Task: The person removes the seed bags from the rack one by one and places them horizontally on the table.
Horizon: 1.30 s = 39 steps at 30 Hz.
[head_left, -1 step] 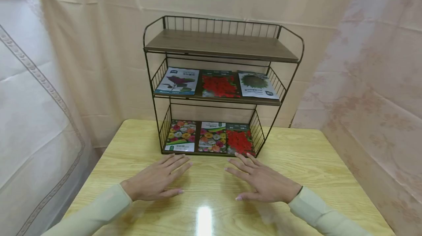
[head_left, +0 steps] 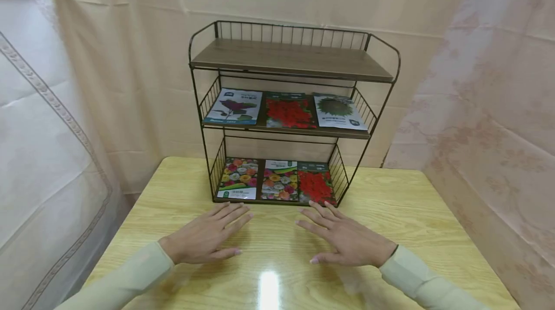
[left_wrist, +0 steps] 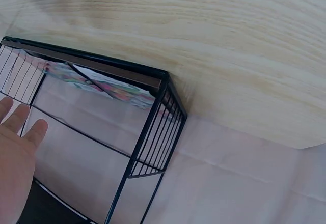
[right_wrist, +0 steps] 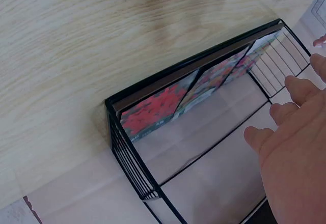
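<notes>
My left hand (head_left: 205,238) is held over the table with its fingers extended toward the rack, holding nothing. Likewise my right hand (head_left: 344,238) reaches forward with spread fingers and nothing in them. Both are in front of a three-tier wire rack (head_left: 292,132). Its bottom tier carries a multicoloured flower seed packet (head_left: 237,177) with its white end frontward, a similar packet (head_left: 279,182) with its white end backward, and a red flower packet (head_left: 315,185). The middle tier has a purple-leaf packet (head_left: 234,107), another red flower packet (head_left: 289,110) and a sunflower packet (head_left: 339,111).
The rack's wooden top shelf (head_left: 290,57) stands above the packets. A pale wood-grain table (head_left: 399,218) supports the rack and reflects a bright light near its front. Beige cloth (head_left: 130,83) hangs behind, and patterned curtains (head_left: 498,122) close in the sides.
</notes>
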Motion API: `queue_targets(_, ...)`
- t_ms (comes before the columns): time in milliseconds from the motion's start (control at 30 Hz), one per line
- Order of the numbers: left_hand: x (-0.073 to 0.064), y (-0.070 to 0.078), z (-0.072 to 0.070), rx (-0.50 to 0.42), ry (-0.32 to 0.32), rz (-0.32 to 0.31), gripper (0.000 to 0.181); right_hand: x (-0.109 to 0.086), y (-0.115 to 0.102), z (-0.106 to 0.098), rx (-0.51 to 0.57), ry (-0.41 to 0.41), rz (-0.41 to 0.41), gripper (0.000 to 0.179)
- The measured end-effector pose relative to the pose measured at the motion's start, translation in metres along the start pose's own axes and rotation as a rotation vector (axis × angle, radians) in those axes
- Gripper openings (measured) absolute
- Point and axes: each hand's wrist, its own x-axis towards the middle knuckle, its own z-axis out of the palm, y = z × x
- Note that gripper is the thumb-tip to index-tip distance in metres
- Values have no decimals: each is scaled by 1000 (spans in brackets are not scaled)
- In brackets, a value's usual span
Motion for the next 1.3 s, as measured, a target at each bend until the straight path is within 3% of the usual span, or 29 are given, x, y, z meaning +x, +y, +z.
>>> queue_targets(133, -1, -1, 2, -39, 2, -31, 80, 1, -2, 1, 3, -2, -3, 82)
queue_targets(233, -3, -2, 1, -147, 8, -116, 70, 5, -4, 1, 25, -3, 13, 76)
queue_targets(333, -3, -6, -4, -354, 24, -256, 55, 13, -5, -1, 76, 29, 54, 62)
queue_targets(533, 1, -18, -24, -873, 93, -592, 37, 34, -6, -9, 192, 126, 165, 36)
queue_targets(633, 4, -25, -36, -1067, 172, -682, 39, 46, -6, -15, 306, 164, 235, 34)
queue_targets(733, 10, -34, -47, -1198, 261, -726, 43, 62, -8, -25, 512, 195, 325, 33)
queue_targets(800, 13, -41, -55, -1259, 326, -751, 47, 75, -9, -34, 716, 201, 392, 34)
queue_targets(900, 21, -52, -66, -1314, 411, -781, 53, 94, -6, -49, 1040, 201, 504, 39)
queue_targets(1000, 23, -60, -79, -1338, 476, -789, 58, 116, -4, -61, 1289, 198, 567, 47)
queue_targets(1100, 25, -65, -89, -1355, 517, -772, 60, 134, 0, -70, 1406, 182, 568, 53)
queue_targets(1300, 32, -70, -101, -1474, 572, -715, 52, 154, 3, -84, 1498, 161, 550, 54)
